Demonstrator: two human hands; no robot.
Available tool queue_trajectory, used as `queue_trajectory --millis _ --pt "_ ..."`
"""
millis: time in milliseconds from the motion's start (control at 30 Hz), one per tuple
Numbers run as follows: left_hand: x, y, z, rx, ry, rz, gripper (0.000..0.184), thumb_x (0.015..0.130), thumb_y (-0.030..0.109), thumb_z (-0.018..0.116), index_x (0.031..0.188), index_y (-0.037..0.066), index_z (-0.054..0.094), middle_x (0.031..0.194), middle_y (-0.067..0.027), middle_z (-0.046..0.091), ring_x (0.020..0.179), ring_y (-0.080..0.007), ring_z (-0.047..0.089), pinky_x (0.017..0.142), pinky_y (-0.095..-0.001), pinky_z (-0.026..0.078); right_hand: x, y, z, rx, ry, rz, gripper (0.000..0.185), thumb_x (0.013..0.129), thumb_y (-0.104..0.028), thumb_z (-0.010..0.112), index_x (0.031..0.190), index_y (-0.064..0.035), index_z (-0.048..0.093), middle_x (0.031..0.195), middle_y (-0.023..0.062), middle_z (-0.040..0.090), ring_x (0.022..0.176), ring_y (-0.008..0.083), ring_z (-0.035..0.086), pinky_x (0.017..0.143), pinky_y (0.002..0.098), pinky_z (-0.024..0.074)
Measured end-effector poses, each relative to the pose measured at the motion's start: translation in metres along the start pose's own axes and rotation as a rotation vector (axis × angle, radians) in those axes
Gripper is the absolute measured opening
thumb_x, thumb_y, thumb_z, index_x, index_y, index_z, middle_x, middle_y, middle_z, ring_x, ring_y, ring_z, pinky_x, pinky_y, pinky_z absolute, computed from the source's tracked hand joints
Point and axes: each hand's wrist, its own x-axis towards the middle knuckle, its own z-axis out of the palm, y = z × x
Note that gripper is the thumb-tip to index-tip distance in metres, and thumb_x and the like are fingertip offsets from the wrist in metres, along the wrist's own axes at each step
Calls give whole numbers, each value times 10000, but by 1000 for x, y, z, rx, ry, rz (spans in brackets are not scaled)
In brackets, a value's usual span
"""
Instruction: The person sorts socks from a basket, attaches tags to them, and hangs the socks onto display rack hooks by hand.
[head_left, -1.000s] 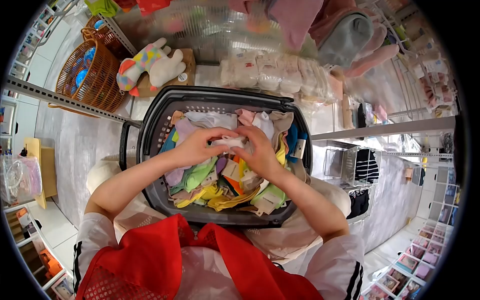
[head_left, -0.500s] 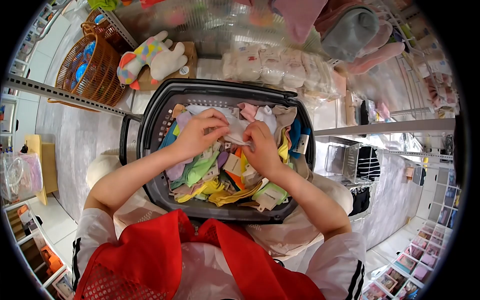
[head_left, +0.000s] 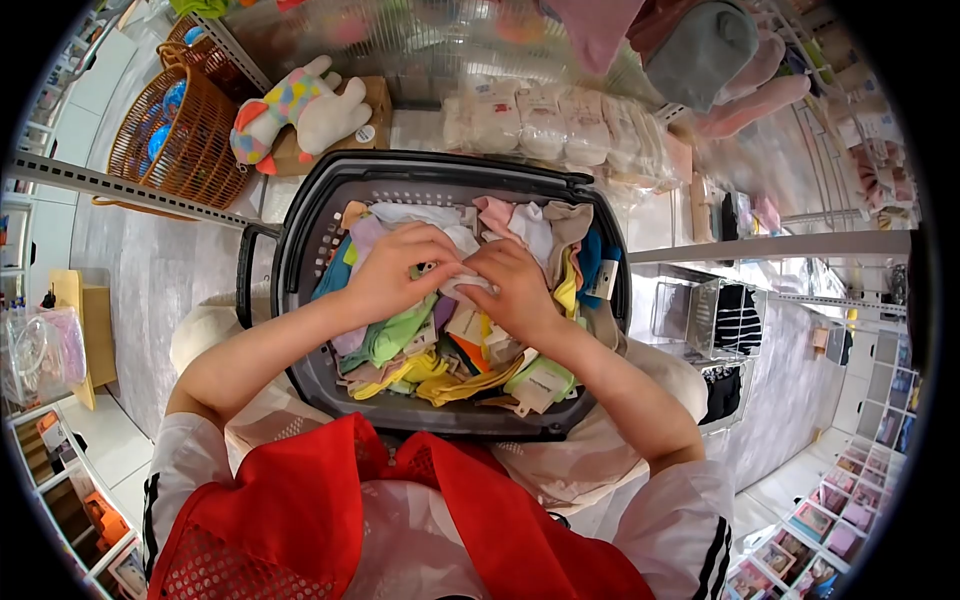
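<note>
Over the middle of a dark grey basket [head_left: 350,408], my two hands meet around a white cloth item [head_left: 465,284]. My left hand [head_left: 408,268] pinches its left side, fingers bent. Closed on its right side is my right hand [head_left: 512,290]. Beneath them the basket holds many folded cloth pieces with card tags: green ones [head_left: 395,340], yellow ones [head_left: 450,388], a beige one [head_left: 567,230] and a blue one [head_left: 590,262]. The lower part of the white item is hidden by my fingers.
Beyond the basket lie a patchwork plush toy [head_left: 300,112] on a cardboard box and a row of plastic-wrapped white packs [head_left: 560,125]. A wicker basket [head_left: 175,150] with blue balls stands at upper left. A metal shelf rail [head_left: 770,248] runs along the right, above wire baskets [head_left: 725,320].
The white item was stretched out between my hands half a second ago and is now bunched up. My hands have come closer together.
</note>
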Motion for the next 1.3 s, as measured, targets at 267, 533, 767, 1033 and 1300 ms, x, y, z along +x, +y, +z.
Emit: queue_trajectory --millis 267,533,767,1033,1300 --pt "5 0 -7 -139 117 -116 77 790 61 569 773 -3 607 815 -58 576 745 -135 540 653 -238 411 6 -19 -2 305 -36 362 232 739 -199 656 773 20 588 672 121 589 588 270 555 586 322 441" --pt "8 -20 -9 -406 169 -326 150 840 100 518 770 -9 591 792 -37 547 741 -98 502 648 -216 398 1 -8 6 253 -44 223 290 776 -186 617 971 19 555 884 145 585 772 236 571 646 303 444" --pt "6 8 -4 -35 18 -91 57 772 74 591 802 26 601 940 -67 524 806 -134 528 671 -242 418 7 -13 4 295 82 387 201 758 -115 620 927 -9 598 852 101 576 802 236 545 663 322 432" --pt "1 1 13 -322 76 -166 578 693 94 678 1194 28 398 1125 -105 487 844 -208 549 783 -309 440 9 -13 0 414 215 438 101 766 -66 600 845 -26 647 798 67 572 764 194 524 678 282 407" --pt "-5 -1 15 -146 -63 -261 268 715 199 668 831 -15 557 732 -119 586 670 -236 569 611 -316 429 10 -14 -4 699 292 614 124 834 -75 549 890 2 629 836 50 590 800 129 531 720 242 415"
